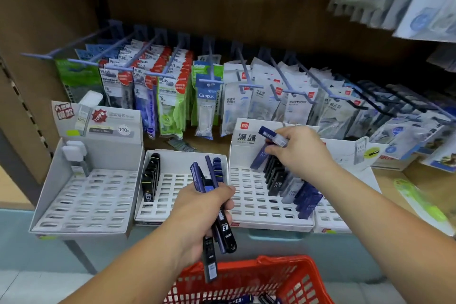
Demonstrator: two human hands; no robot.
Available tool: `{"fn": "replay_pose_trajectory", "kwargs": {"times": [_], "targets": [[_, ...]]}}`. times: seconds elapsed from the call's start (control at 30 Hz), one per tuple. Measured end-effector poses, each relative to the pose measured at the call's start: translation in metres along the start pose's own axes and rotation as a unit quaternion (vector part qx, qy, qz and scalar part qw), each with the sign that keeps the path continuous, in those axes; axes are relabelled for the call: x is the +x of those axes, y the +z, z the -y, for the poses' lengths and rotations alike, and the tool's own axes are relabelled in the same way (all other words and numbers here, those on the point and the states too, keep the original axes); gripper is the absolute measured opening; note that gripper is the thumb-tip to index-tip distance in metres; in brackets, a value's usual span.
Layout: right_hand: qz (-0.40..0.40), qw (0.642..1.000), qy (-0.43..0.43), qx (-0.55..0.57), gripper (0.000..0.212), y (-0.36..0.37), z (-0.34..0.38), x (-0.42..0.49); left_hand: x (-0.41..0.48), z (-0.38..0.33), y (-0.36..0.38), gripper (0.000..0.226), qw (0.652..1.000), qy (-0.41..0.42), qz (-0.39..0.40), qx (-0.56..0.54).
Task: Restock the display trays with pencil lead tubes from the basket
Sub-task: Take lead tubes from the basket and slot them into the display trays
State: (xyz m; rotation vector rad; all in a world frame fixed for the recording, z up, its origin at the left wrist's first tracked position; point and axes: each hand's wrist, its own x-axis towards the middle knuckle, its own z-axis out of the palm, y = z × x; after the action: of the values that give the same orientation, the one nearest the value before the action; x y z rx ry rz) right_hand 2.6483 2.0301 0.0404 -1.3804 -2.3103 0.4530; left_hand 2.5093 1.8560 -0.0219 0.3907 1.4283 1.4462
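Pencil lead tubes (223, 229) gripped by left hand (199, 210), perhaps two by right hand (298, 150), over shelf trays (271, 226).

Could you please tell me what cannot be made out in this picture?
Head view only:
Basket contents: cut off by the bottom edge.
Number of tubes in the left hand: fingers cover them.
Tray slots under the right hand: hidden by it.
Hanging packets' small print: blurred.
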Motion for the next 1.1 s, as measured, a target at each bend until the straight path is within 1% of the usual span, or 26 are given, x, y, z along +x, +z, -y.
{"fn": "replay_pose_trajectory", "kwargs": {"times": [0.07, 0.13, 0.23, 0.33, 0.47, 0.6, 0.73, 0.8, 0.87, 0.93, 1.0, 1.03, 1.07, 1.1], "targets": [[0.014, 1.0, 0.004, -0.024, 0.01, 0.001, -0.001, 0.003, 0.002, 0.001, -0.001, 0.013, 1.0, 0.0, 0.003, 0.003], [0.016, 0.999, -0.001, -0.051, 0.007, 0.001, -0.001, 0.006, 0.003, 0.002, -0.001, 0.013, 1.0, 0.001, 0.003, 0.002], [0.006, 0.992, -0.036, -0.119, 0.01, 0.0, -0.001, 0.01, 0.002, 0.002, 0.0, 0.018, 1.0, 0.001, 0.002, 0.004], [0.023, 0.983, -0.064, -0.172, 0.005, -0.002, 0.0, 0.011, 0.001, 0.002, 0.002, 0.016, 1.0, 0.007, 0.006, 0.011], [0.035, 0.981, -0.066, -0.181, 0.008, 0.0, 0.0, 0.006, 0.001, 0.003, 0.001, 0.017, 1.0, 0.009, 0.007, 0.018], [-0.008, 0.975, -0.113, -0.192, 0.016, 0.006, 0.0, -0.001, -0.001, 0.002, 0.002, 0.022, 1.0, 0.01, 0.012, 0.024], [-0.036, 0.97, -0.123, -0.207, 0.019, 0.011, 0.001, -0.005, -0.006, -0.002, 0.004, 0.019, 0.999, 0.009, 0.034, 0.02], [-0.025, 0.966, -0.134, -0.22, 0.021, 0.014, -0.001, -0.003, -0.01, -0.006, 0.006, 0.015, 0.999, 0.009, 0.046, 0.013], [0.013, 0.964, -0.128, -0.233, 0.016, 0.014, -0.001, -0.003, -0.014, -0.01, 0.007, 0.012, 0.999, 0.006, 0.052, -0.006], [0.031, 0.972, -0.106, -0.208, 0.013, 0.009, 0.001, -0.008, -0.015, -0.013, 0.008, 0.017, 0.998, 0.003, 0.051, -0.032], [0.022, 0.989, -0.07, -0.128, 0.023, 0.003, 0.007, -0.021, -0.014, -0.016, 0.008, 0.02, 0.997, 0.006, 0.043, -0.057], [0.031, 0.998, -0.039, -0.046, 0.028, -0.001, 0.012, -0.031, -0.014, -0.017, 0.008, 0.018, 0.997, 0.009, 0.038, -0.073], [0.062, 0.996, 0.005, 0.057, 0.029, -0.004, 0.019, -0.044, -0.012, -0.018, 0.008, 0.015, 0.995, 0.013, 0.032, -0.092], [0.114, 0.979, 0.06, 0.16, 0.028, -0.005, 0.026, -0.059, -0.011, -0.02, 0.009, 0.012, 0.993, 0.016, 0.029, -0.114]]}}
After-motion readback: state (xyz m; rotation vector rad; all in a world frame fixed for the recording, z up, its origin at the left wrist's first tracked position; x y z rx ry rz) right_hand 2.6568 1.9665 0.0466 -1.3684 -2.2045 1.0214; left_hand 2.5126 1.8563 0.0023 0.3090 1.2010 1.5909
